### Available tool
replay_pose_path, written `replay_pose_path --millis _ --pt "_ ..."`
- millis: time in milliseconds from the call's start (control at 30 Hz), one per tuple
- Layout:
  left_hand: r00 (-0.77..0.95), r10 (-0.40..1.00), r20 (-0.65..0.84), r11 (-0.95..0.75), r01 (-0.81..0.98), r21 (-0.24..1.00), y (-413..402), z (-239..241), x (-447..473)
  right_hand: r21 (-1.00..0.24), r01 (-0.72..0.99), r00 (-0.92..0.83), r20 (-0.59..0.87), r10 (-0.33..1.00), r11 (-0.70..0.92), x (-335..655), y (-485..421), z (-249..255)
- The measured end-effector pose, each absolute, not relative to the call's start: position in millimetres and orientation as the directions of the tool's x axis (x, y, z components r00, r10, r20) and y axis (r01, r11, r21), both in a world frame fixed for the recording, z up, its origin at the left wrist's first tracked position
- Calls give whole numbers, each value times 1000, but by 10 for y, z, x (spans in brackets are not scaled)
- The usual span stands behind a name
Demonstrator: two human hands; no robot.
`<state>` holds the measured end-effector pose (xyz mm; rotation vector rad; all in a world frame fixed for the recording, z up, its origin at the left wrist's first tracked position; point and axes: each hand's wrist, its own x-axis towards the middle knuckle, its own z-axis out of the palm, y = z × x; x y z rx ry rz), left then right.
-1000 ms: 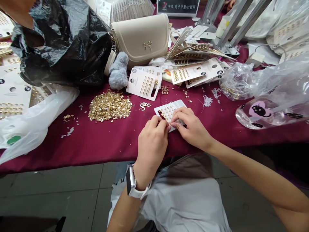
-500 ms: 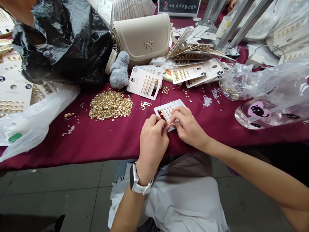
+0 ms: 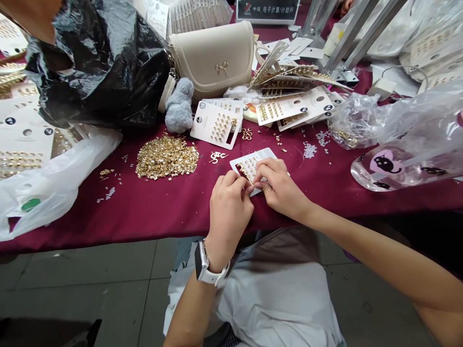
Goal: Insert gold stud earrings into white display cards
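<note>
A white earring card (image 3: 266, 153) with rows of small gold pieces lies on the dark red tablecloth in front of me. My left hand (image 3: 231, 205), with a white watch on its wrist, is closed in a pinch at the card's near edge. Pinched there too, its fingertips meeting the left ones, is my right hand (image 3: 278, 185), which covers the card's right part. Whatever sits between the fingertips is too small to make out. A heap of tiny gold earring backs (image 3: 167, 156) lies to the left, and several gold curled pieces (image 3: 218, 156) lie beyond the card.
Behind are a cream handbag (image 3: 213, 58), a grey plush charm (image 3: 180, 107) and stacked earring cards (image 3: 282, 107). A black plastic bag (image 3: 104, 67) and a white plastic bag (image 3: 61, 183) stand left. At right lies a clear bottle with cat pictures (image 3: 408, 166). White bits (image 3: 309, 150) are scattered about.
Both hands stay pinched together at the card's near edge, with barely any movement. The view has shifted very slightly.
</note>
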<state>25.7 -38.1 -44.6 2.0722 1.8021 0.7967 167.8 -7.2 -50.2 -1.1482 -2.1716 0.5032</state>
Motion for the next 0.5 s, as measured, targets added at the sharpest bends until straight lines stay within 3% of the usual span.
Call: replay_pose_path --millis 500 --pt "72 966 248 -199 819 539 -378 -456 248 -570 592 -430 374 821 570 1679 -67 -539"
